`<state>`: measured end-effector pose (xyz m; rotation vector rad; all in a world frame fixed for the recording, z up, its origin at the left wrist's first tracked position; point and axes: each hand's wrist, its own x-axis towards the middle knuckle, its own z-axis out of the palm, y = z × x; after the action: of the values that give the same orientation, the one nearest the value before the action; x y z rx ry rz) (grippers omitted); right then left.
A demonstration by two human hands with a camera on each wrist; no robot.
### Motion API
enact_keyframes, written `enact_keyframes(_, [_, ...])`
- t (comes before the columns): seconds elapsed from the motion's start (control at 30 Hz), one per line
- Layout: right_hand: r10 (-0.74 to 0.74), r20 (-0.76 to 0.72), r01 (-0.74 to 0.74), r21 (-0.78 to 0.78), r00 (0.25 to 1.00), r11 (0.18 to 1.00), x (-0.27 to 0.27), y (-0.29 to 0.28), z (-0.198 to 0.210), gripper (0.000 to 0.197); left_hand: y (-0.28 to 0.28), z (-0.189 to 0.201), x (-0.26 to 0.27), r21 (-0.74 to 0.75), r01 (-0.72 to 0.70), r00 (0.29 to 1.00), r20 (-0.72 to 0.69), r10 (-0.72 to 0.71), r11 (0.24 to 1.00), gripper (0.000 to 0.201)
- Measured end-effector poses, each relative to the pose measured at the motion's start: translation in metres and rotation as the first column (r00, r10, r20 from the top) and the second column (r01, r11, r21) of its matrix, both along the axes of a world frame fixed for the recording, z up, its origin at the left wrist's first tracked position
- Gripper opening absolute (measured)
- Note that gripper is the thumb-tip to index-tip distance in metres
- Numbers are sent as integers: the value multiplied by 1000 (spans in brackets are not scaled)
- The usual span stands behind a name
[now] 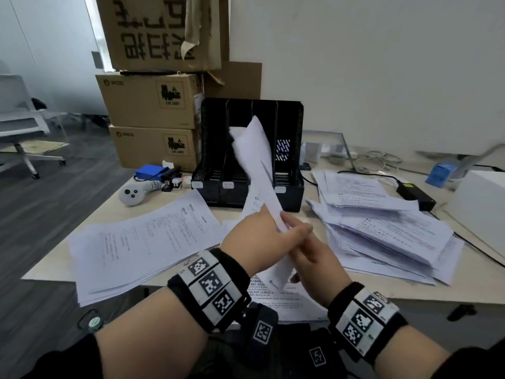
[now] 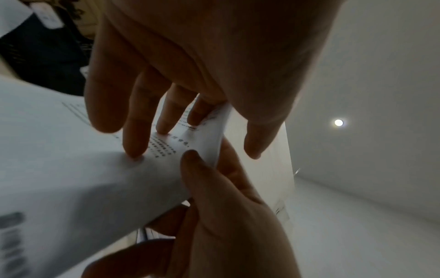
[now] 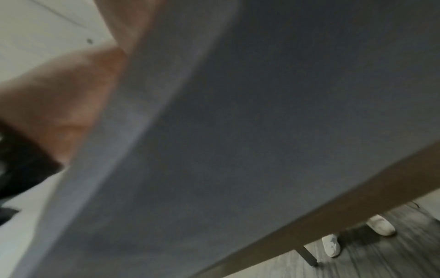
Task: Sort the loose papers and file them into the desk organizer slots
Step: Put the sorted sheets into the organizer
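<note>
Gripping one curled sheet point(image 1: 259, 170): left hand point(image 1: 257, 242); right hand point(image 1: 314, 258)

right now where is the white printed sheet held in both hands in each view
head: white printed sheet at centre, rising before the black desk organizer.
left wrist: lower left to centre, under the fingers.
right wrist: blurred grey sheet fills the middle.
Shared landmark: the left hand gripping it.
</note>
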<state>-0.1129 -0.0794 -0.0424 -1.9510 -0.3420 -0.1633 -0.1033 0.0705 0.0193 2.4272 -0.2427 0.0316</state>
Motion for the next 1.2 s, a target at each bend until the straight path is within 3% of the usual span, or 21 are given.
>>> enact_keyframes(0.07, [25,8,-23,-118,1000,993,3,4,1,59,0,1,7,16,-51,998,28,50,999,60])
enact_keyframes(0.17, [74,-8,-74,-221,997,973,6,4,5,54,10,3,12,-127,-88,996,-3,88,988,42])
enact_keyframes(0.27, [99,-92,-124,-333,991,935,8,-1,4,58,30,1,17,-206,-122,992,8,126,971,43])
enact_keyframes(0.4, [1,-165,-67,-394,986,916,21,-18,-10,55,66,8,26,-295,-248,954,91,286,923,40])
enact_keyframes(0.6, [-44,-248,-140,-674,968,725,41,-28,-26,62,111,37,35,-386,-327,869,236,434,863,37])
enact_keyframes(0.67, [-37,-250,-174,-766,968,618,43,-24,-30,66,116,45,41,-389,-327,859,259,442,862,40])
enact_keyframes(0.77, [-29,-256,-200,-816,966,542,47,-17,-40,71,114,60,52,-368,-338,851,274,448,866,44])
enact_keyframes(0.97, [-37,-306,-252,-840,951,480,63,-15,-43,76,109,62,103,-296,-355,851,290,437,887,43])
enact_keyframes(1.2, [-38,-313,-260,-845,949,468,70,-13,-44,77,95,56,166,-124,-383,879,257,402,916,36])
